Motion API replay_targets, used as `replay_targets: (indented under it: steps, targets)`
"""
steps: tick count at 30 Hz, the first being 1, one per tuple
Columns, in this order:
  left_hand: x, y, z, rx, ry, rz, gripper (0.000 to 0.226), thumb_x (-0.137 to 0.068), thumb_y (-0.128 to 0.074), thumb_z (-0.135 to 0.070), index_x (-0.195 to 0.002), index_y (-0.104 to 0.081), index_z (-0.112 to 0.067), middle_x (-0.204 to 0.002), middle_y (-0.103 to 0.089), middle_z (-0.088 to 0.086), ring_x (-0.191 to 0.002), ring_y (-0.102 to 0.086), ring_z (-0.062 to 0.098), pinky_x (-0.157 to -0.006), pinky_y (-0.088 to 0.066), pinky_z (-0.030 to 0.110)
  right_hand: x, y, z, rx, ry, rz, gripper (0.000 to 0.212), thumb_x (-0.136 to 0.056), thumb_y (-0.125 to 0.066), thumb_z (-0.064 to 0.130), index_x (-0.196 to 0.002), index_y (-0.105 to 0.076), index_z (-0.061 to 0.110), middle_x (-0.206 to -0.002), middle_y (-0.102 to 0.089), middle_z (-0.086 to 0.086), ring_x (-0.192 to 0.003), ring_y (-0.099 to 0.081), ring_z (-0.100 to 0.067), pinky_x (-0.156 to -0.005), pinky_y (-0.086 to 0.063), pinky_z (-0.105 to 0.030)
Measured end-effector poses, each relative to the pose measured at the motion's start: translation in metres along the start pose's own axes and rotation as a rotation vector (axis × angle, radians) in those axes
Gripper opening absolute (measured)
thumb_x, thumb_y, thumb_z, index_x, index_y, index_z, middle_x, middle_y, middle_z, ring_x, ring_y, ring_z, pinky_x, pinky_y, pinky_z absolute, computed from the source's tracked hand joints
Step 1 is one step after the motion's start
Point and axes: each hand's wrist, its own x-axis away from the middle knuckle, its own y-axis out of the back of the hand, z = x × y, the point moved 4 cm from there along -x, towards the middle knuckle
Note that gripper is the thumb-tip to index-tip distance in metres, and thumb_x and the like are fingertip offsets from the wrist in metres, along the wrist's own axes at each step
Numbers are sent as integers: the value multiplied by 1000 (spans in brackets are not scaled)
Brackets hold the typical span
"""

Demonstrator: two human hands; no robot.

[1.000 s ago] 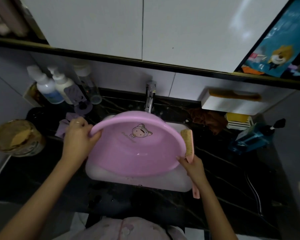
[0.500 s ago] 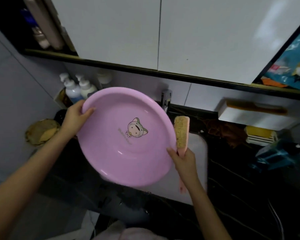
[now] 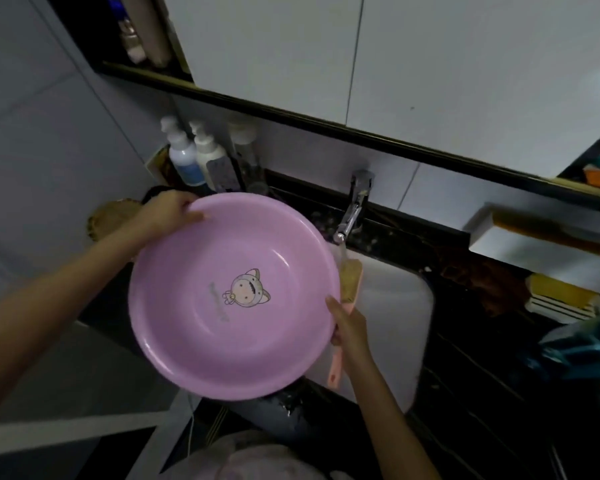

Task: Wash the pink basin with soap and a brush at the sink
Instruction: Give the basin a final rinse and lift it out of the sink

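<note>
Since half a second ago: the pink basin [image 3: 232, 296] has dropped a little and still faces the camera, swung left of the sink [image 3: 395, 323]; the brush [image 3: 350, 282] head now sits under the water stream [image 3: 343, 252] from the faucet [image 3: 352, 209]
Left hand [image 3: 168, 211]: clamps the basin's far-left rim, fingertips curled over the lip onto the inner wall
Right hand [image 3: 349, 327]: fingers wrapped round the brush handle; the thumb lies along the basin's right rim, and whether it presses there cannot be told
Basin, where and which way: held up between the two hands, tilted, open side towards the person, cartoon print on the bottom in plain sight
Brush, long axis: runs from the pink handle end, which pokes out below the right hand towards the person, up and away to the bristle head beyond the fingers; bristles face upward
Edges: the basin's right rim lies just beside the brush and overlaps the sink's left edge; its near rim hangs past the front of the dark countertop [image 3: 482, 393]
Open room: the white sink bowl opens to the outside of the right hand; the faucet stands just beyond the brush head; bottles [image 3: 191, 157] crowd the wall just beyond the left hand's knuckles
</note>
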Motion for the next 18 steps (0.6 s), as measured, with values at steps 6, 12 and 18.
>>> replay_targets:
  steps: [6,12,18]
  targets:
    - [-5,-48,-24,44,72,138,34,-84,-67,-35,-87,-67,-2,-90,-63,17,-85,-59,30,-75,-48,38,-9,47,9,-124,-37,-17,33,-81,-71,22,-108,-68,5,-95,-73,-10,-84,-68,-24,-66,-53,-28]
    - [-4,-90,-67,188,105,283,36,-84,-67,-38,-70,-63,-5,-70,-57,10,-69,-53,22,-62,-38,30,4,101,51,-184,-21,-86,32,-80,-71,20,-110,-65,10,-103,-71,-12,-95,-66,-30,-83,-53,-41]
    - [-2,-100,-84,268,142,416,38,-80,-71,-39,-82,-71,-1,-70,-62,7,-59,-58,9,-54,-44,17,12,129,76,-73,71,-271,31,-82,-70,21,-110,-66,8,-103,-69,-12,-93,-65,-29,-84,-53,-40]
